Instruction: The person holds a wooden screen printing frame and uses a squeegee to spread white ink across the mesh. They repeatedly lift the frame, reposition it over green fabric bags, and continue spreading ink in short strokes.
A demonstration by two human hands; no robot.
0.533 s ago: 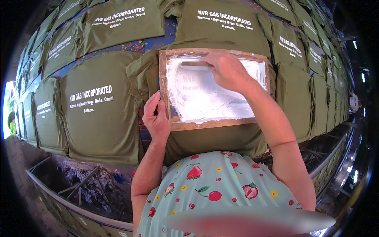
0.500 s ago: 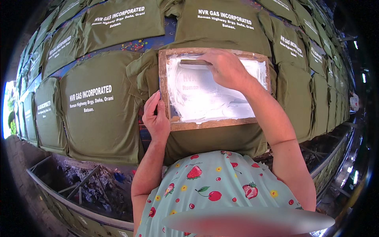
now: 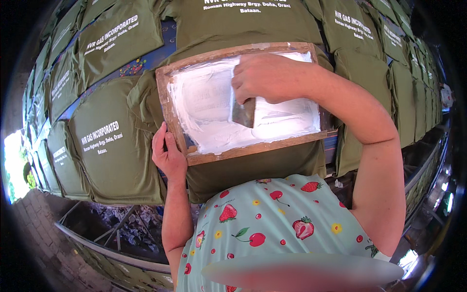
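Note:
A wooden screen-printing frame (image 3: pixel 243 149) lies over an olive green shirt (image 3: pixel 262 163) in front of me. White ink (image 3: pixel 199 114) coats its mesh thickly, and faint lettering shows through at the left. My right hand (image 3: pixel 270 78) is closed around a squeegee (image 3: pixel 244 112), whose dark flat blade stands on the mesh near the middle, pointing toward me. My fingers hide the squeegee's upper part. At the frame's lower left corner, my left hand (image 3: pixel 170 155) rests against the outer edge, thumb and fingers apart and nothing between them.
Olive shirts with white print surround the frame, including one at the left (image 3: pixel 114 141) and one at the far side (image 3: pixel 248 22). Blue table surface (image 3: pixel 168 41) with coloured spots shows between them. A metal rail (image 3: pixel 112 253) with crumpled dark material (image 3: pixel 129 226) behind it runs at the near left.
My right hand has brought the squeegee from the far left of the mesh toward the middle, turning the blade from crosswise to lengthwise. My left hand stays at the frame's edge; the view has shifted.

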